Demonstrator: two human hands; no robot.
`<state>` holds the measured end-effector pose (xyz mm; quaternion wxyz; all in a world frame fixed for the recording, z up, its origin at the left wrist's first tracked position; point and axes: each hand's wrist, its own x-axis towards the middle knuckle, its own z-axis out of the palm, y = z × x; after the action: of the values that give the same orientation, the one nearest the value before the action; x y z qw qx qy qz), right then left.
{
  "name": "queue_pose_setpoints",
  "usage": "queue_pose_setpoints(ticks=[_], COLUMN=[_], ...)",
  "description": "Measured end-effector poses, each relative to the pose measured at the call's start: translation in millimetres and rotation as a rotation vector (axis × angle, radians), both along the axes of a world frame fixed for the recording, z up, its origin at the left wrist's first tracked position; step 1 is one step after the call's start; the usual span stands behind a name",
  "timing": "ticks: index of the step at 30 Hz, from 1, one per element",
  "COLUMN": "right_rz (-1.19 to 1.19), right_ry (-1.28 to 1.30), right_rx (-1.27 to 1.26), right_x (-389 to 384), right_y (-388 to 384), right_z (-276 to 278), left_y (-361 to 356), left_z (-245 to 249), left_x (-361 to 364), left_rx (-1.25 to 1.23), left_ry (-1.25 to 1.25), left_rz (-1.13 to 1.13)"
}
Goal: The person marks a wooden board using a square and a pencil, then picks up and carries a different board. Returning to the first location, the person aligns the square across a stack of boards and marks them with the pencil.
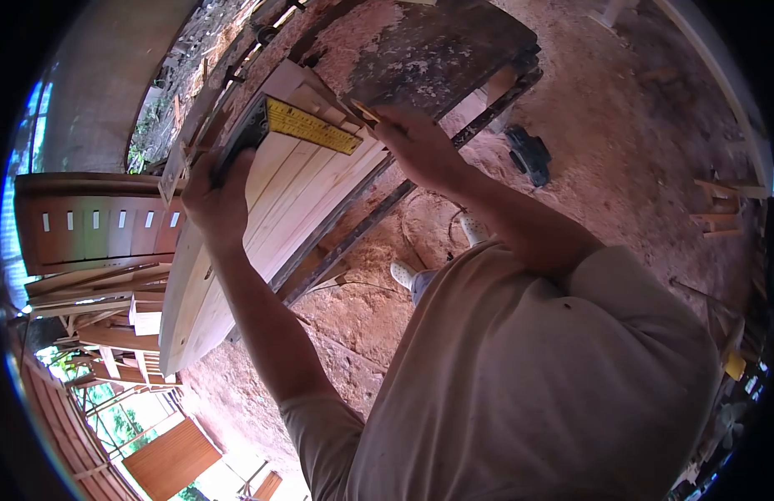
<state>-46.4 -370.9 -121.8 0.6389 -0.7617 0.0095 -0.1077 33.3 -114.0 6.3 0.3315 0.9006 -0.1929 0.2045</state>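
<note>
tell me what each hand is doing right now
left hand: closed on the black stock of the square
right hand: closed on what looks like a pencil

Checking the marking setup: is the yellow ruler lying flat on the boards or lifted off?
Lying flat: yellow ruler spans the pale boards, left hand on its dark stock, right hand at its other end.

Head-worn view, steeply downward, close
</note>
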Motion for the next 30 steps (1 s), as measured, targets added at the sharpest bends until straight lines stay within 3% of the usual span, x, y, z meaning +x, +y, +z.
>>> queue_pose_setpoints(ticks=[2,6,18,30], right_rz=[-0.032,-0.001,0.016,0.046], right_ry=[0.049,0.118,0.009,0.088], right_rx=[0.115,0.109,0.058,0.203], right_x=[-8,-13,-3,-3], right_y=[0,-4,1,-2], right_z=[10,16,-7,-11], left_y=[-1,2,-3,0], left_z=[-2,-3,0,-7], left_x=[0,1,-3,5], left_rx=[-0.128,-0.089,-0.126,-0.106], left_ry=[0.022,0.044,0.044,-0.021], left_rz=[-0.045,0.003,-0.035,-0.114])
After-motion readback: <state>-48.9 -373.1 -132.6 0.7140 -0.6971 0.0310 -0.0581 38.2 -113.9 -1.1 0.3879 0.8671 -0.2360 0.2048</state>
